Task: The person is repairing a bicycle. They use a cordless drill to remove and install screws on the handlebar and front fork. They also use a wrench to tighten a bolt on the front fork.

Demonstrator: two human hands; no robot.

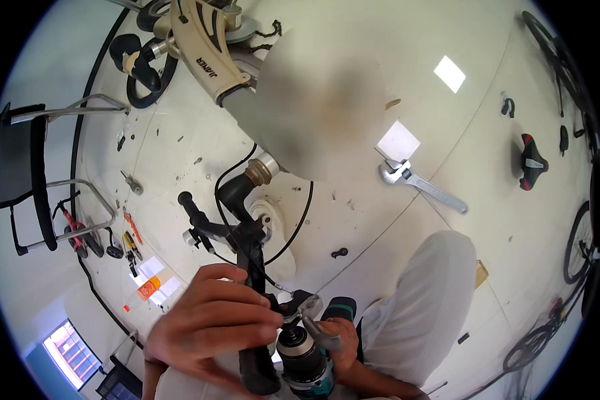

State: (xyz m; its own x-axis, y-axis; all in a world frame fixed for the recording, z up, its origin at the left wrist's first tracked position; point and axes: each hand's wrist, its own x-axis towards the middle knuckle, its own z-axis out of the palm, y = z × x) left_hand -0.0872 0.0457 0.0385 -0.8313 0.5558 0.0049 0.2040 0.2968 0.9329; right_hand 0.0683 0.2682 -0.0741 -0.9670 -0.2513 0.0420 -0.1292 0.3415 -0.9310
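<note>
A black bicycle handlebar runs toward me, its near grip at the lower edge. Over this near part my left hand is closed, fingers lying across the bar and fingertips by the brake lever's clamp. The silver brake lever sticks out to the right, with a black cable leading to its mount. Below the mount, my right hand wraps around the handle of a teal and black cordless drill. The drill's chuck points up at the mount; its tip contact is hard to make out.
A beige bike frame extends away, partly covered by a blurred patch. On the pale floor lie an adjustable wrench, a saddle, an orange bottle and scattered small parts. A chair stands left; bicycle wheels line the right.
</note>
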